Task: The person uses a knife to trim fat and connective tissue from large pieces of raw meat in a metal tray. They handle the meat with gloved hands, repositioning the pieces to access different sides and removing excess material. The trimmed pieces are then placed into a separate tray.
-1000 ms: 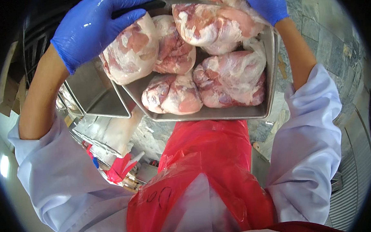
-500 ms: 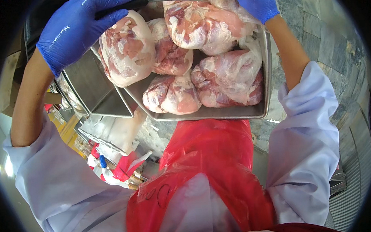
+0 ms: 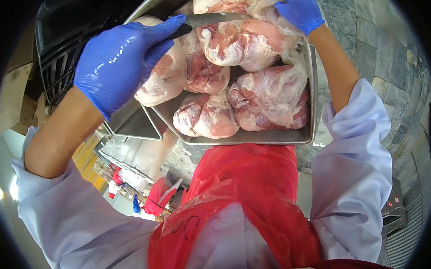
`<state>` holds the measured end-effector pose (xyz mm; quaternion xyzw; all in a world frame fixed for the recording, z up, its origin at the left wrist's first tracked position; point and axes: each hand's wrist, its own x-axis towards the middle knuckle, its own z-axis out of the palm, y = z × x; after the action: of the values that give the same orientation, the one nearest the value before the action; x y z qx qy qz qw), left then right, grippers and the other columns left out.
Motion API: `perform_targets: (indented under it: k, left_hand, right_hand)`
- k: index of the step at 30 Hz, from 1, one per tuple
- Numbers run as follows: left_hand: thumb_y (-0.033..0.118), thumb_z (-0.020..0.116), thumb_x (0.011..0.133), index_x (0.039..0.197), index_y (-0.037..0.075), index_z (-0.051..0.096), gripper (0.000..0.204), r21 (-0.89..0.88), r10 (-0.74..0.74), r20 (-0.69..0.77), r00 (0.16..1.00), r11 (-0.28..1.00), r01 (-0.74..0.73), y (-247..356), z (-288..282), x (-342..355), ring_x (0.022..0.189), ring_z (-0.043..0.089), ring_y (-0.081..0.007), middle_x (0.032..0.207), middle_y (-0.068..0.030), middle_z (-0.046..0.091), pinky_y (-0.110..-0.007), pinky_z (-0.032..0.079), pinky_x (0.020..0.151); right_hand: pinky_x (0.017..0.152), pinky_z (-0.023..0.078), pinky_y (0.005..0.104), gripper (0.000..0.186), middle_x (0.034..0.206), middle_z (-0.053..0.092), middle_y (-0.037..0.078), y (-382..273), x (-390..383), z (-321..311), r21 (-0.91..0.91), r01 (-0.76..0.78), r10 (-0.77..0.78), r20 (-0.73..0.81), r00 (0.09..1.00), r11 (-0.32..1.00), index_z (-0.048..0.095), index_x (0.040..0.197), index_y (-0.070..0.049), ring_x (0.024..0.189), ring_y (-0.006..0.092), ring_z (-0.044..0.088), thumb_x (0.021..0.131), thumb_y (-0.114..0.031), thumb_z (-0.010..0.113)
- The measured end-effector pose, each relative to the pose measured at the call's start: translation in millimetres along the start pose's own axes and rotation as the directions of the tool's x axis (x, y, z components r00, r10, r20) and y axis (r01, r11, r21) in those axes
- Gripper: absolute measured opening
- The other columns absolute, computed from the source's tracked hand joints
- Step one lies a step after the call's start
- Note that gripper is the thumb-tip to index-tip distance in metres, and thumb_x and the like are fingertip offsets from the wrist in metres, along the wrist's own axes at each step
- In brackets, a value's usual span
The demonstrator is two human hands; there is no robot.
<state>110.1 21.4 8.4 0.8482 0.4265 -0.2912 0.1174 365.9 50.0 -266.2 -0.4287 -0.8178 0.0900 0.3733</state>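
My left hand [image 3: 114, 67], in a blue glove, is closed around the dark handle of a knife [image 3: 216, 18]. The blade points right and lies across the front of a large raw meat piece [image 3: 250, 41]. At that piece's far right, my right hand [image 3: 302, 10], also gloved in blue, pinches a whitish, translucent film [image 3: 268, 10]; its fingertips are partly hidden. All this is over a deep metal tray [image 3: 314, 95]. Nearer me in the tray sit a film-covered piece [image 3: 271, 97] and a smaller piece [image 3: 206, 117]. A pale, rounded piece [image 3: 164, 81] is partly behind my left hand.
Left of the tray is another metal pan [image 3: 135, 120], and a black slatted crate [image 3: 61, 54] stands beyond it. Cardboard boxes [image 3: 17, 94] are at the far left. Lower left, a person in red [image 3: 158, 196] is at work. Grey tiled floor [image 3: 383, 48] lies to the right.
My left hand and the knife have moved right and nearer to me, bringing the blade down over the large piece's front. My right hand has shifted slightly, still at the film.
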Motion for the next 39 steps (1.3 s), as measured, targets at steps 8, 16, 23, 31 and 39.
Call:
perform_targets:
  k: [8,16,23,31,39]
  left_hand:
    - [0.028,0.053,0.094,0.140,0.032,0.047,0.046,-0.194,-0.161,0.008,0.987,0.968,0.160,12,98,-24,0.069,0.063,-0.0353,0.080,-0.0165,0.060,-0.044,0.051,0.059]
    - [0.027,0.055,0.095,0.141,0.035,0.045,0.048,-0.445,-0.337,-0.173,0.926,0.865,0.231,51,180,-36,0.066,0.060,-0.0330,0.082,-0.0143,0.056,-0.043,0.049,0.056]
    - [0.031,0.054,0.095,0.142,0.035,0.043,0.049,-0.537,-0.446,-0.233,0.864,0.800,0.268,78,250,-27,0.075,0.064,-0.0357,0.110,-0.0165,0.061,-0.043,0.053,0.060]
    - [0.032,0.054,0.094,0.141,0.038,0.044,0.048,-0.469,-0.348,-0.183,0.920,0.853,0.229,49,200,-51,0.073,0.065,-0.0353,0.106,-0.0157,0.063,-0.043,0.053,0.060]
    - [0.035,0.056,0.093,0.136,0.040,0.049,0.044,-0.037,-0.065,-0.261,0.963,0.998,0.057,-14,92,-59,0.074,0.065,-0.0336,0.087,-0.0135,0.064,-0.041,0.052,0.062]
  right_hand:
    - [0.073,0.048,0.0425,0.028,0.080,0.057,0.013,2,1,3,0.176,-0.070,0.067,0.026,0.997,0.982,0.063,0.092,-0.007,0.081,0.0344,0.057,0.064,-0.003,0.059]
    - [0.071,0.047,0.0434,0.023,0.081,0.058,0.015,8,-3,5,0.200,-0.035,0.041,-0.026,0.999,0.979,0.064,0.092,-0.006,0.080,0.0352,0.057,0.070,-0.002,0.058]
    - [0.074,0.048,0.0424,0.018,0.085,0.061,0.015,2,-5,8,0.039,-0.023,0.025,-0.054,0.998,0.999,0.065,0.094,-0.004,0.082,0.0350,0.058,0.078,-0.010,0.061]
    - [0.077,0.048,0.0427,0.016,0.087,0.062,0.016,-3,-3,6,0.012,-0.041,0.041,-0.030,0.999,0.999,0.065,0.093,-0.004,0.085,0.0350,0.058,0.079,-0.011,0.061]
    - [0.078,0.048,0.0416,0.017,0.087,0.063,0.015,-10,-1,2,0.035,-0.115,0.116,-0.027,0.993,0.993,0.065,0.094,-0.005,0.087,0.0346,0.059,0.078,-0.008,0.060]
